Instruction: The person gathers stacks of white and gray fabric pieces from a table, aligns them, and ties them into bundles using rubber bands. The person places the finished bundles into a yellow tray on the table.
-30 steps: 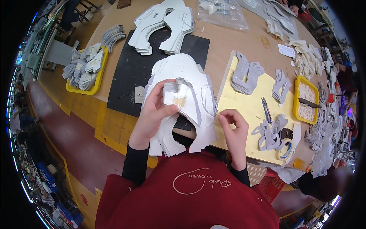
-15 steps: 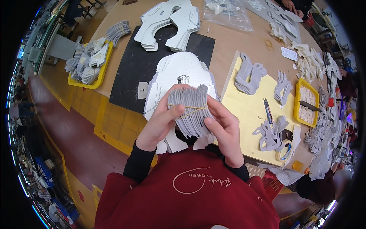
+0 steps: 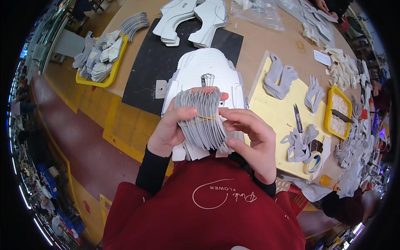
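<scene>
My left hand (image 3: 171,127) is closed round a bundle of thin grey curved cut pieces (image 3: 202,133), held with its edges facing up. A yellow rubber band (image 3: 200,118) crosses the bundle's middle, and my left thumb lies over its left side. Along the bundle's right edge is my right hand (image 3: 254,137), fingers apart; its fingertips are close to the band's end, and I cannot tell if they touch. Directly beneath lies a stack of white perforated cut pieces (image 3: 204,62) with a bent wire (image 3: 207,79) on it, partly hidden by my hands.
A black mat (image 3: 143,71) bears white curved stacks (image 3: 208,25). At left stands a yellow basket (image 3: 118,62) of bundled pieces. To the right, a yellow sheet (image 3: 271,121) holds grey bundles (image 3: 279,77), snips (image 3: 298,118) and a tape roll (image 3: 312,162). A yellow tray (image 3: 329,125) carries a knife (image 3: 342,116).
My right hand has loosened from the bundle and its fingers have spread to the right. The bundle stays in my left hand, turned slightly. The whole view has shifted a little.
</scene>
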Tool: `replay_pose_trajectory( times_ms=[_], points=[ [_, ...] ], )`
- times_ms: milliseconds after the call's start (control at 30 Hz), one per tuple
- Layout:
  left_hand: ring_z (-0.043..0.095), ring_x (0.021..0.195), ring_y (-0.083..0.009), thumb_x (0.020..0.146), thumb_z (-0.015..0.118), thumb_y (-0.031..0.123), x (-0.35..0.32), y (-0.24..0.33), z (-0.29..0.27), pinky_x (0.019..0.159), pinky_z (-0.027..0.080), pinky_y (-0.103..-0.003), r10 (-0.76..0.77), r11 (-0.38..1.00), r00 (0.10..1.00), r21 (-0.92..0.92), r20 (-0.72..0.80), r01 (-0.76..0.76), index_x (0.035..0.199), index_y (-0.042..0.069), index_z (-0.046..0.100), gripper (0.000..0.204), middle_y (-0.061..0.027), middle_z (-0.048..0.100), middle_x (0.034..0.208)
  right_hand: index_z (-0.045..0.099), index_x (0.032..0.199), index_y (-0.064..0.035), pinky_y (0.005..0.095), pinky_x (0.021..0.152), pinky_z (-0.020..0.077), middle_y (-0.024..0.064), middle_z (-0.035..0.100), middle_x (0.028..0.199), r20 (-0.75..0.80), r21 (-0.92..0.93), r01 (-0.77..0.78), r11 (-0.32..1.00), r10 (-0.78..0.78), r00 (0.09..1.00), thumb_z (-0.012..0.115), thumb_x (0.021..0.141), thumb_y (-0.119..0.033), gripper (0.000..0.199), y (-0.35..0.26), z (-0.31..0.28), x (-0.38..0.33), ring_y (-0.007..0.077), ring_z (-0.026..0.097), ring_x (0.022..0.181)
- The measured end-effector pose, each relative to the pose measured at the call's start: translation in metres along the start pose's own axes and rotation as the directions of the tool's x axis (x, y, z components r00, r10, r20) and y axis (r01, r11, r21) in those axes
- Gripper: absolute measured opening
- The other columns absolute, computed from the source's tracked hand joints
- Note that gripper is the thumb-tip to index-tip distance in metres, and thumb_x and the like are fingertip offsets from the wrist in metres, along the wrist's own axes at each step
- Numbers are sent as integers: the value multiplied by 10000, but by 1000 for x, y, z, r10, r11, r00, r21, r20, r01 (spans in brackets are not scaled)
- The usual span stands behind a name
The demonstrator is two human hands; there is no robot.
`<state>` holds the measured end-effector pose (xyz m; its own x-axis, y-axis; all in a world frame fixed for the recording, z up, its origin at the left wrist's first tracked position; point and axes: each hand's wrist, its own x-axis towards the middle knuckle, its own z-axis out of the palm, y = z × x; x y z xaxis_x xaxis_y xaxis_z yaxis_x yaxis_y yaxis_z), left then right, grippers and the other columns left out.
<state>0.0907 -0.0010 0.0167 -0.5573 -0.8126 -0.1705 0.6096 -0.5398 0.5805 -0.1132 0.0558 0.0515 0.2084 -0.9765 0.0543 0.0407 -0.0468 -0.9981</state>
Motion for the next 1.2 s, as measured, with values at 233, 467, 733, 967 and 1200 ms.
replay_pose_trajectory(
  times_ms=[233, 467, 733, 967, 1200],
  points=[
    [540, 1218, -462, 766, 684, 273, -2, 4, 0, 1007, 487, -528, -29, 993, 999, 110, -36, 33, 1404, -21, 402, 757, -322, 442, 1395, 616, 1194, 31, 317, 875, 532, 157, 642, 1205, -38, -31, 0, 1000, -2, 999, 674, 724, 111, 480, -3, 7, -1, 198, 651, 1011],
    [549, 1212, -452, 760, 677, 270, -2, 5, 7, 1000, 491, -530, -32, 989, 997, 141, -77, 43, 1403, -48, 393, 772, -333, 466, 1364, 690, 1020, 8, 295, 716, 565, 151, 703, 1052, -7, -405, 222, 887, -246, 969, 652, 785, 95, 253, 4, 1, -4, 213, 711, 838],
    [562, 1201, -443, 759, 670, 265, -2, 6, 5, 987, 504, -514, -35, 983, 996, 175, -84, 50, 1398, -51, 404, 761, -326, 480, 1356, 686, 993, 15, 282, 695, 557, 121, 711, 993, -72, -288, 149, 946, -176, 982, 666, 797, 72, 205, 1, 9, -1, 190, 708, 816],
    [573, 1194, -423, 771, 661, 248, -1, 6, 7, 996, 503, -489, -37, 983, 996, 176, -84, 51, 1399, -57, 405, 743, -325, 491, 1344, 676, 976, 14, 289, 718, 556, 136, 698, 1041, -35, -439, 225, 870, -267, 963, 680, 787, 63, 195, 6, 3, 0, 216, 706, 851],
    [585, 1184, -406, 790, 645, 212, 0, 4, 3, 992, 508, -482, -23, 983, 996, 178, -85, 38, 1398, -61, 408, 707, -322, 491, 1345, 675, 930, 45, 299, 775, 571, 178, 689, 1041, -70, -398, 177, 900, -223, 972, 719, 720, 69, 216, 0, 11, 2, 216, 695, 888]
  ],
)
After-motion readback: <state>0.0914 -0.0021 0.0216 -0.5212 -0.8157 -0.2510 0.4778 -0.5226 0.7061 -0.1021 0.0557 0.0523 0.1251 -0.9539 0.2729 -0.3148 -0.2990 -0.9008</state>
